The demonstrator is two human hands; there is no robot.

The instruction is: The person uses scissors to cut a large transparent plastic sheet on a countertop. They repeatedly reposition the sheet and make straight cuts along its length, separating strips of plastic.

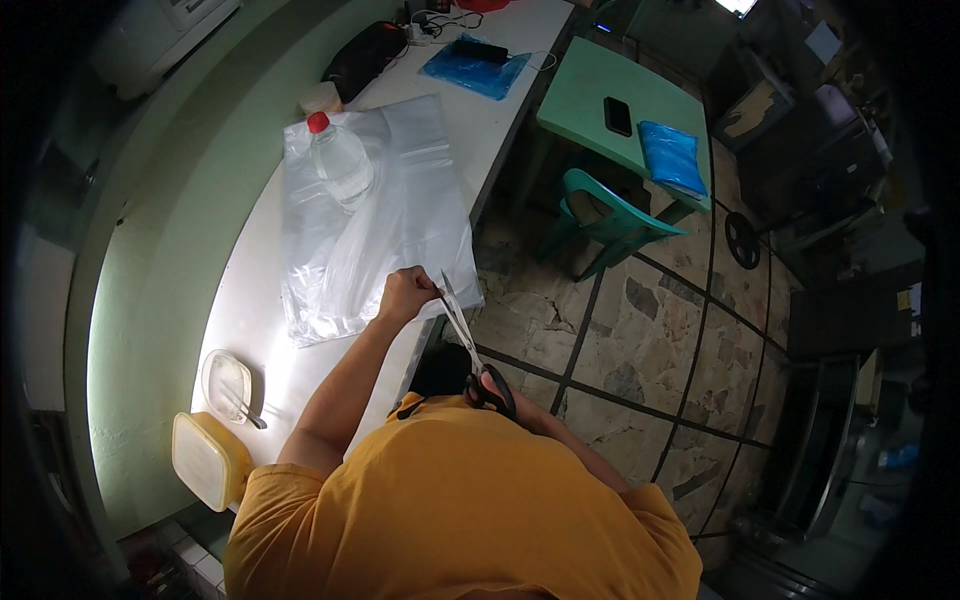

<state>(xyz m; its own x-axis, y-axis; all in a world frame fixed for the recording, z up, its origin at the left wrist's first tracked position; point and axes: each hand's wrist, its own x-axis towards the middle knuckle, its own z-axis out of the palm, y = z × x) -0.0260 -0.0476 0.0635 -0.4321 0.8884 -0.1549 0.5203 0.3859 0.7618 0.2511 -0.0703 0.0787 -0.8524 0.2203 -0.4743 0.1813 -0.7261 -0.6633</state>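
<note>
My right hand (491, 390) holds a pair of scissors (469, 337) with black handles, and its metal blades stand slightly apart, pointing towards my left hand. My left hand (407, 291) is closed at the lower edge of a stack of clear plastic sheets or bags (409, 195); its fingertips pinch something small by the blade tips, too small to tell what. On the stack, near the wall side, a clear plastic bottle (341, 161) with a red cap and clear liquid lies or stands; which of these I cannot tell.
On the white table (255, 292) are a small clear container (225, 386) with a utensil, a yellow lidded tub (210, 461), a black bag (366, 60) and a blue plastic packet (480, 71). Right of it stand a green table (592, 90) with a phone (618, 116) and a green chair (600, 214).
</note>
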